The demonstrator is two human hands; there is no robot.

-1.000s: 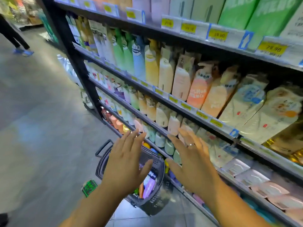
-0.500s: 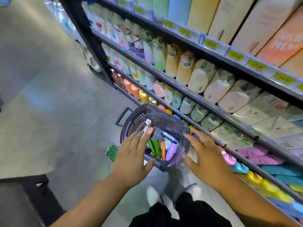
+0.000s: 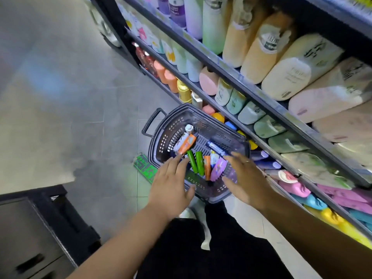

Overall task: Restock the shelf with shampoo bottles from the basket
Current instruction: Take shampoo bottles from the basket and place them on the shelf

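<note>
Basket: I find the dark perforated basket (image 3: pixel 221 133) standing on the grey floor (image 3: pixel 80 97). Its right long side is just beside the lowest tiers of the shelf unit (image 3: pixel 251 91), and its loop handle (image 3: pixel 150 122) juts from the far-left corner.
Open room: Grey tile stretches from the basket's left side to a dark cabinet (image 3: pixel 30 228) at lower left. A green floor sticker (image 3: pixel 144 166) lies by the near-left corner. On the right I see almost no gap between the basket rim and the shelf edge.
Task bottles: All lie inside the basket. Two green tubes (image 3: pixel 192 161), an orange tube (image 3: pixel 207 167) and a lilac bottle (image 3: pixel 218 168) sit side by side at the near end, long axes running near to far. A white-and-orange bottle (image 3: pixel 187 144) lies by the left wall on a diagonal, with a white cap (image 3: pixel 189 128) toward the far edge. A dark blue tube (image 3: pixel 216 148) lies diagonally toward the right wall.
Left hand: The left hand (image 3: pixel 171 184) is over the near-left corner, fingers straight and spread, holding nothing. Its fingertips are just beside the green tubes. I cannot tell whether the thumb touches the rim.
Right hand: The right hand (image 3: pixel 247 178) is over the near-right corner, fingers spread, a ring on one finger, holding nothing. Its fingertips are near the lilac bottle.
Hidden: Both hands cover parts of the basket's near wall, and the near ends of the row of tubes are hard to make out. The shelf bottles (image 3: pixel 287 77) are blurred, with unreadable labels, and the upper tiers are cut off at the top and right.
</note>
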